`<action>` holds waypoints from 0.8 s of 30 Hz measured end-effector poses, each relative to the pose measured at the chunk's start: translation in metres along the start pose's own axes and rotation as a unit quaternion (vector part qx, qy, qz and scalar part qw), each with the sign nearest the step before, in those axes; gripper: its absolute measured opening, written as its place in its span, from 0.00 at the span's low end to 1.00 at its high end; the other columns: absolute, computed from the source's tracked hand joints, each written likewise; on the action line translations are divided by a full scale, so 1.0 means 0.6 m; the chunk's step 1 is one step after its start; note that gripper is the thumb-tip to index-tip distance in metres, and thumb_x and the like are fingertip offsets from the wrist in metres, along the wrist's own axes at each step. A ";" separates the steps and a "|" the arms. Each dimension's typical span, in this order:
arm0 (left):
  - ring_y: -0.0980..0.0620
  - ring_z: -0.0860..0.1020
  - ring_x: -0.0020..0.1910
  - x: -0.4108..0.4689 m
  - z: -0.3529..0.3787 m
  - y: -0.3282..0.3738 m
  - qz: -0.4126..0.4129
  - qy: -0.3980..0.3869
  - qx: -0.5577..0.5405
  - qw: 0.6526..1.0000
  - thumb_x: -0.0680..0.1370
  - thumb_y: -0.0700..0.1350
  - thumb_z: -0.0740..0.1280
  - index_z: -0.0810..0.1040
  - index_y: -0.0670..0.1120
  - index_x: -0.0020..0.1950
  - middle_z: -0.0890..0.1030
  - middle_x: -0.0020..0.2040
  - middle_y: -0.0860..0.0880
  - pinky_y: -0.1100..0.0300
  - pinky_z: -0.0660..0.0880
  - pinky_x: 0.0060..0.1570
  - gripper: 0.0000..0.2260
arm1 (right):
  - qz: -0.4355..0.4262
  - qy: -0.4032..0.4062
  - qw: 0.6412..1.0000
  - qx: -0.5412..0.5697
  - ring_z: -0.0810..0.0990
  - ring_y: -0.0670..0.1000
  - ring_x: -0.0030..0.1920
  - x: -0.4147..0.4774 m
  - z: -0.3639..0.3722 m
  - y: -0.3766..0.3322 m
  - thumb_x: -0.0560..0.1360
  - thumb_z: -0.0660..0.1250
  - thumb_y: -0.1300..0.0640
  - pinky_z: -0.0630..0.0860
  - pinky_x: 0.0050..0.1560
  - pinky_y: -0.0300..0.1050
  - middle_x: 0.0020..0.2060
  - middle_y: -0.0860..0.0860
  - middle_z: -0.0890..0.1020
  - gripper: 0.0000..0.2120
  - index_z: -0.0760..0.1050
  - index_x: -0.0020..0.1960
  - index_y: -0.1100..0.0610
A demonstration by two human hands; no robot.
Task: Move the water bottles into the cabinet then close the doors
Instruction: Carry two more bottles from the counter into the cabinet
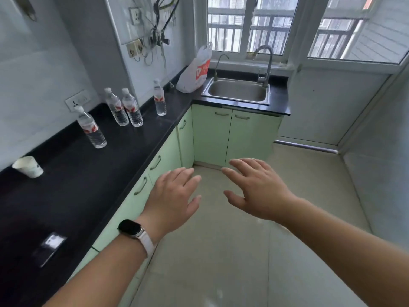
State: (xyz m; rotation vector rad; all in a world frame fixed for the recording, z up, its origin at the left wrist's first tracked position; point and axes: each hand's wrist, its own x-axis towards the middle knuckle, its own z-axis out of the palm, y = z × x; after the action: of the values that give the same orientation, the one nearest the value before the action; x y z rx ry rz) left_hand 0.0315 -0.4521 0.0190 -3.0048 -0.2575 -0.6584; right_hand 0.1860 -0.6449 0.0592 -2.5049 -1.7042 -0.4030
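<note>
Several clear water bottles with red-and-white labels stand on the black countertop (73, 180) along the left wall: one nearest me (91, 127), a touching pair (124, 110) behind it, and one (159, 98) farther back. Below the counter run pale green cabinets with metal handles; the two doors under the sink (232, 136) are shut, and so are the ones along the left run (163, 160). My left hand (174, 199), with a watch on its wrist, and my right hand (256, 188) hover palm-down over the floor, fingers spread, holding nothing.
A steel sink (238, 90) with two taps sits under the window. A white-and-red plastic bag (197, 73) stands on the counter's corner. A white paper cup (29, 166) and a dark phone (49, 248) lie on the near counter. Beige floor tiles (221, 251) stretch ahead.
</note>
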 end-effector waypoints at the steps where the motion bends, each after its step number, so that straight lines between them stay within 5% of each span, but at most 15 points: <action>1: 0.43 0.78 0.62 0.011 0.002 -0.016 -0.006 0.005 0.003 1.000 0.76 0.55 0.61 0.80 0.46 0.62 0.81 0.62 0.45 0.44 0.74 0.62 0.20 | -0.002 -0.001 1.000 0.005 0.75 0.59 0.62 0.021 0.007 0.002 0.75 0.57 0.38 0.70 0.64 0.54 0.62 0.55 0.78 0.27 0.75 0.66 0.53; 10: 0.41 0.79 0.63 0.105 0.048 -0.134 -0.044 0.011 0.047 0.998 0.77 0.54 0.61 0.81 0.45 0.62 0.81 0.62 0.43 0.43 0.72 0.63 0.20 | -0.060 0.005 0.998 0.037 0.75 0.58 0.63 0.205 0.087 0.063 0.75 0.58 0.39 0.70 0.65 0.54 0.62 0.54 0.78 0.26 0.74 0.67 0.52; 24: 0.41 0.78 0.64 0.404 0.164 -0.226 -0.159 -0.037 0.122 0.979 0.77 0.54 0.62 0.81 0.45 0.63 0.81 0.63 0.43 0.43 0.74 0.63 0.21 | -0.149 -0.001 0.985 0.093 0.73 0.57 0.65 0.546 0.189 0.331 0.76 0.56 0.37 0.67 0.68 0.54 0.66 0.52 0.76 0.27 0.72 0.69 0.50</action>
State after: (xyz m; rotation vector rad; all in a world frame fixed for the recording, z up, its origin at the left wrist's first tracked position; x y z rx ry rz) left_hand 0.2654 -0.2736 0.0340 -2.7774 -0.7733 -0.4901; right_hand 0.5012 -0.3997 0.0514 -2.1301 -2.0196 -0.2474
